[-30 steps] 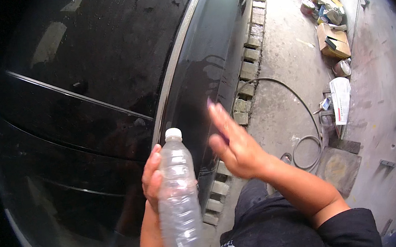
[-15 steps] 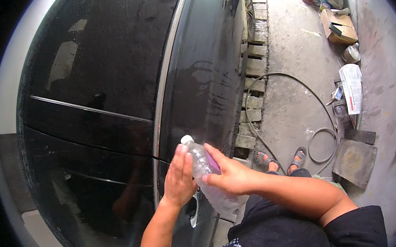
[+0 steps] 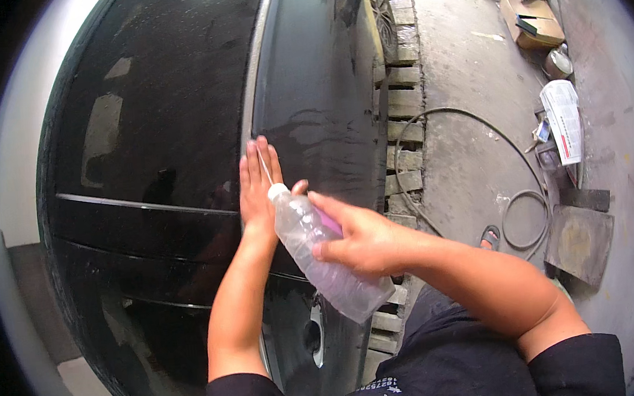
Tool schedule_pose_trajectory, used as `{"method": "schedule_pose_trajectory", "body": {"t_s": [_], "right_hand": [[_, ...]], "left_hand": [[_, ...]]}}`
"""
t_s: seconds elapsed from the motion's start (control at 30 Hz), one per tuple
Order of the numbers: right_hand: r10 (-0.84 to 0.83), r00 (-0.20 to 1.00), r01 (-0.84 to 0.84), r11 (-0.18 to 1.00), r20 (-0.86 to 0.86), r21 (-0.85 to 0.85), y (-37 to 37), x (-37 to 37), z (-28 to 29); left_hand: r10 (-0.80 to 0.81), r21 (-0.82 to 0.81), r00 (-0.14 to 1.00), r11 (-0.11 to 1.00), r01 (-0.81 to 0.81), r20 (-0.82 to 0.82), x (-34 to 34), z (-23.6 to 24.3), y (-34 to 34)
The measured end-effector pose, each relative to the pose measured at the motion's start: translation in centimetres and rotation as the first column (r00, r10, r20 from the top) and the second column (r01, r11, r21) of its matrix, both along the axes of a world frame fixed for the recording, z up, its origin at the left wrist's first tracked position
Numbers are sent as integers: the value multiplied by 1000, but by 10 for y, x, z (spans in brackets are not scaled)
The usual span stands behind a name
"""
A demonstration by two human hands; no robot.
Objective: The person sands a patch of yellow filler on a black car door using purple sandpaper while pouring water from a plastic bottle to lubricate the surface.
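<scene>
My right hand [image 3: 366, 239] grips a clear plastic bottle [image 3: 339, 283], tilted with its white cap [image 3: 277, 191] toward the car. A thin stream of water leaves the cap and runs to the fingers of my left hand [image 3: 259, 192]. That hand lies with its fingers stretched out along the silver window trim [image 3: 257, 52], at the top of the black car door [image 3: 312, 145]. A purple patch shows on the bottle beside my right fingers; I cannot tell whether it is a label. Wet streaks mark the door panel. The dark window glass [image 3: 172, 97] lies left of the trim.
Wooden pallet slats [image 3: 405, 103] run along the car's right side. A black hose [image 3: 468, 113] curls over the concrete floor. Against the right wall are a cardboard box [image 3: 531, 21], cans, a newspaper [image 3: 563, 120] and a square board [image 3: 581, 246]. A door handle [image 3: 317, 337] sticks out below the bottle.
My left hand has moved up and away, from beside the bottle cap onto the trim. The bottle has shifted slightly left and up, and a stream now comes from its cap.
</scene>
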State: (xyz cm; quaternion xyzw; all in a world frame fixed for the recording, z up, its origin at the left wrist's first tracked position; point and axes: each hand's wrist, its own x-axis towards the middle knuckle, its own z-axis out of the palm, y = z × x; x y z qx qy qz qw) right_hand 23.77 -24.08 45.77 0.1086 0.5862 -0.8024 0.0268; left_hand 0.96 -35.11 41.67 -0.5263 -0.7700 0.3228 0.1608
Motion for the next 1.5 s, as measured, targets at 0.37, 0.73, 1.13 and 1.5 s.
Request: {"method": "schedule_pose_trajectory", "body": {"t_s": [0.37,0.73,1.13,1.5], "right_hand": [[-46,999,46,995,-3,83,-20,35,-32],[270,954,-264,963,129,-62,-51,79,-44],[81,996,-81,996,32,-24,-49,104,-95],[101,993,-96,991,56,-94,-71,123,-139]], "left_hand": [[-105,51,993,993,108,-52,-39,-5,102],[140,-38,990,990,-139,23,90,-14,-150],[-77,45,997,996,76,15,30,-38,55],[-178,-452,981,871,191,73,76,-67,9]]}}
